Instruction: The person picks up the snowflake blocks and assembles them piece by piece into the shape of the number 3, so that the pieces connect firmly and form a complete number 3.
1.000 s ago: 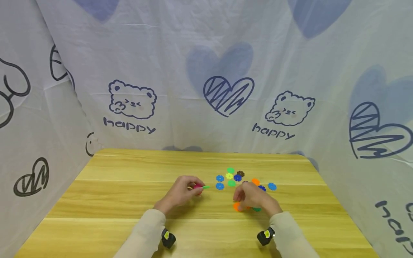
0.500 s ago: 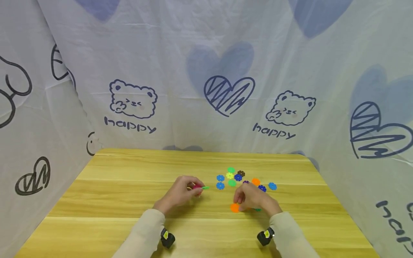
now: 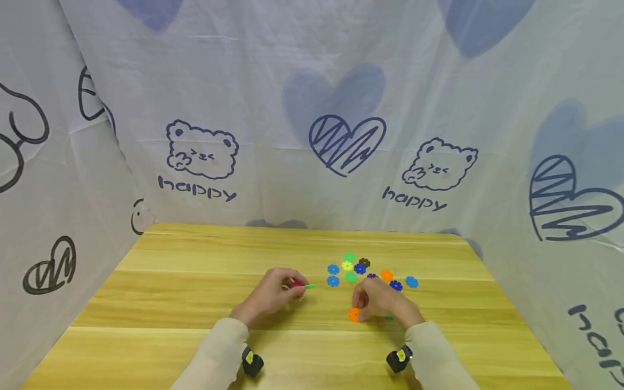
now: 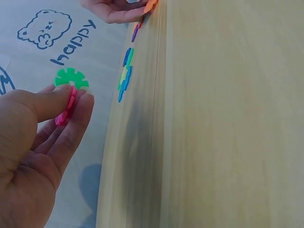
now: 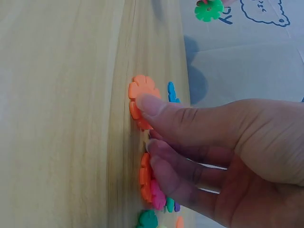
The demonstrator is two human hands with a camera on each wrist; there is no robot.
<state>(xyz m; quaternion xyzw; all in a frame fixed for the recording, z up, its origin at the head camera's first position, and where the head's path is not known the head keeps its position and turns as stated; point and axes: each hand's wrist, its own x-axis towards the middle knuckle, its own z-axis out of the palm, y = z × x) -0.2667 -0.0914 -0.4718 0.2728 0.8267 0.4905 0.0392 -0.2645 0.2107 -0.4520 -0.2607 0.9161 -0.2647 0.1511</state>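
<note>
My left hand (image 3: 277,291) pinches a pink notched plastic disc (image 4: 66,108) between thumb and fingers. A green notched disc (image 4: 71,77) is joined to the pink one at an angle and sticks out past the fingertips. My right hand (image 3: 382,299) is to the right, low over the table, its thumb and fingers pinching an orange notched disc (image 5: 142,90). In the right wrist view, the thumb covers part of that disc's face. Just below those fingers are another orange disc (image 5: 145,178) and a pink disc (image 5: 157,194).
Behind the hands, several loose notched discs lie scattered on the wooden table (image 3: 195,346), among them light blue (image 3: 333,281), yellow (image 3: 347,266), brown (image 3: 364,262) and dark blue (image 3: 396,285) ones. A printed white cloth (image 3: 273,179) hangs behind the table.
The orange disc at my right fingertips has shifted slightly left and tilted, now pinched with its notches showing. My left hand has stayed almost still with the joined discs.
</note>
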